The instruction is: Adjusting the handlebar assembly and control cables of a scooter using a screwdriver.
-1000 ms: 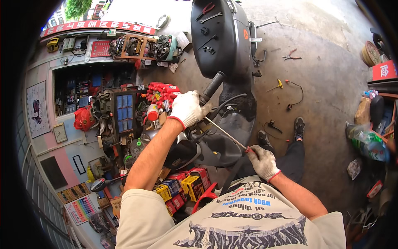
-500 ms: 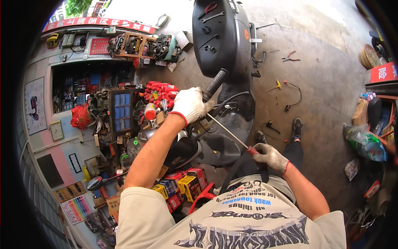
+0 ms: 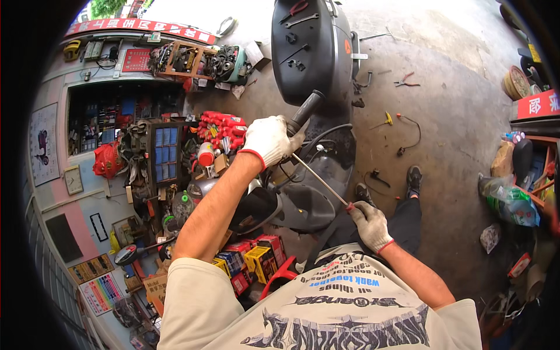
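Observation:
A scooter stands before me, its black seat [image 3: 312, 58] at the top of the view. My left hand [image 3: 268, 140], in a white work glove with a red cuff, is closed around the inner end of the scooter's black handlebar grip [image 3: 306, 111]. My gloved right hand [image 3: 371, 224] is wrapped around the red handle of a long screwdriver. The screwdriver's thin metal shaft [image 3: 321, 181] slants up and left to the handlebar beside my left fingers. Its tip is hidden there. Black cables [image 3: 324, 140] loop just right of the left hand.
Pliers [image 3: 296, 8], a wrench [image 3: 302, 21] and small parts lie on the seat. More pliers [image 3: 406, 80], a yellow-handled tool [image 3: 388, 118] and a cable [image 3: 417, 134] lie on the floor to the right. Red bottles [image 3: 221, 129] and boxes [image 3: 259, 262] crowd the left.
My right hand has shifted slightly and now covers more of the screwdriver's handle. The left hand stays at the handlebar, and the whole view has shifted a little.

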Demonstrator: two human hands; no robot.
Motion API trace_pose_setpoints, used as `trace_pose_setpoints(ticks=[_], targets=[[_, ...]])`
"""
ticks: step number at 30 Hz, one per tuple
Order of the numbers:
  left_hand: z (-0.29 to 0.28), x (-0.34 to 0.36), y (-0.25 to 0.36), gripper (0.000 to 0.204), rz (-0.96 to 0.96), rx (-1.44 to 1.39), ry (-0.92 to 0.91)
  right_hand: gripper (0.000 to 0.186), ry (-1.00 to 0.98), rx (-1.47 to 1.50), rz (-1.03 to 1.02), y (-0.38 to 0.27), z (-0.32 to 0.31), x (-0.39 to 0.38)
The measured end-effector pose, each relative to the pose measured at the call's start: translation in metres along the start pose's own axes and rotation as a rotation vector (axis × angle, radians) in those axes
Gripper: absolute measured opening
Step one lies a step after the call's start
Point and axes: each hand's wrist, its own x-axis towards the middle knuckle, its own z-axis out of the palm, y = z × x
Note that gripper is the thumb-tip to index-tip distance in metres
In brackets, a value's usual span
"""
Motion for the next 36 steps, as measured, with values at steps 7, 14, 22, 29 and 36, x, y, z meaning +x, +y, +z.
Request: trace_pose_setpoints(ticks=[7,14,22,29,36], targets=[[-0.001,-0.001,0.001,0.056,-0.002,-0.023,-0.031,0.034,-0.396,0.493,0.241,0.023,-0.02,0.02],[0.001,-0.002,-0.001,0.059,0.011,0.024,-0.013,0.033,-0.447,0.348,0.277,0.017,-0.023,0.006],[-0.005,-0.001,-0.001,0.058,-0.011,-0.009,-0.05,0.033,-0.008,-0.264,0.121,-0.021,0.005,-0.008],[0.003,-0.001,-0.004,0.059,0.013,-0.012,0.009,0.036,-0.029,-0.288,0.192,-0.017,0.016,-0.003],[-0.006,-0.009,-0.005,0.058,0.073,-0.054,0.004,0.036,-0.017,-0.263,0.224,-0.013,0.02,-0.002]])
